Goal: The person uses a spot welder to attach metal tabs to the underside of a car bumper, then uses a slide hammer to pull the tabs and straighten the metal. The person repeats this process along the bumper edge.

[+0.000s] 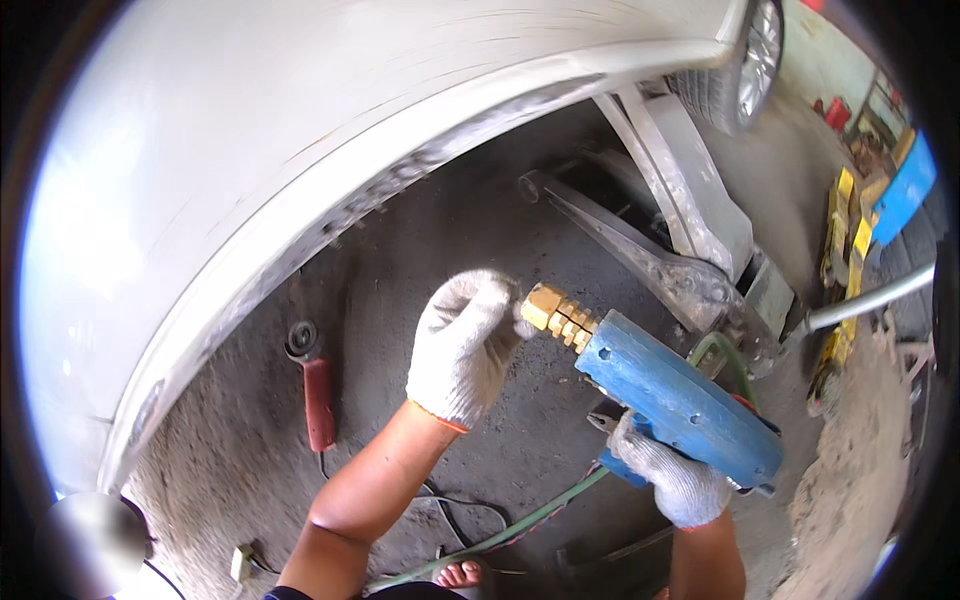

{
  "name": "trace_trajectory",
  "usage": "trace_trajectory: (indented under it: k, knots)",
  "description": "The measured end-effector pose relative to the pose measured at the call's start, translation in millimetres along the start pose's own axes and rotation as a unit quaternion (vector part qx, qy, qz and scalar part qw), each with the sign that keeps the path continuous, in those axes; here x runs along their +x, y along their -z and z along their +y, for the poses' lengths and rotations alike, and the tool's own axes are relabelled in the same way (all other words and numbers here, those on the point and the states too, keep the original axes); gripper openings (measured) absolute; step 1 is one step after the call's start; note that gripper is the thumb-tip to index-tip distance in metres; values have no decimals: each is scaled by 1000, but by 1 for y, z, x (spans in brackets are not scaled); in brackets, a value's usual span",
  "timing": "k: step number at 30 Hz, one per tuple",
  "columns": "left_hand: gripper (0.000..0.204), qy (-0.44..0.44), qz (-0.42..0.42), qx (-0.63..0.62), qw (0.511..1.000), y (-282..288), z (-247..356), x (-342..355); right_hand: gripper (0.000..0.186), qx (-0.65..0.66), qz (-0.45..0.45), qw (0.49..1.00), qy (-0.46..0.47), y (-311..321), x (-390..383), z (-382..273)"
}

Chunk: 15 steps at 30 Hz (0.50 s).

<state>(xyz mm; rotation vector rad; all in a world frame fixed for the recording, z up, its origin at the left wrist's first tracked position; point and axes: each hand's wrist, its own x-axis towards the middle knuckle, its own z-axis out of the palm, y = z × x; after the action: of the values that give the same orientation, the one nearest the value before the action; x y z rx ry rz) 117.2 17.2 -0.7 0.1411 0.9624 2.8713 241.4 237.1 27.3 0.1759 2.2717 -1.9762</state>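
Head view: the right hand (672,475) is gripping the blue tool (680,395) by its handle, above the floor (395,265). The left hand (462,345) is having curled fingers beside the brass tip (543,306); whether they are clamping it, I cannot tell.

Below us we see a rough, dark grey floor (215,455), worn paler toward the right. Directly on it we find a red angle grinder (319,405) to the left, loops of cord (472,501) and a small pale block (241,563) nearer us, and a metal floor jack (690,285) toward the right.
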Motion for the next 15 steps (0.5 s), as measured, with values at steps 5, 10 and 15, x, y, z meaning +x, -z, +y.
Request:
trace_trajectory:
  k: [5,10,15]
  knots:
    - [13,-61,35,-52,996,-10,21,-9,18,20,29,998,-57,-16,1,-12]
    - [12,-44,28,-67,996,-5,34,-13,33,25,53,998,-1,-28,0,-14]
    - [12,-5,-5,-104,995,1,37,-9,30,224,-46,970,-79,-14,10,-2]
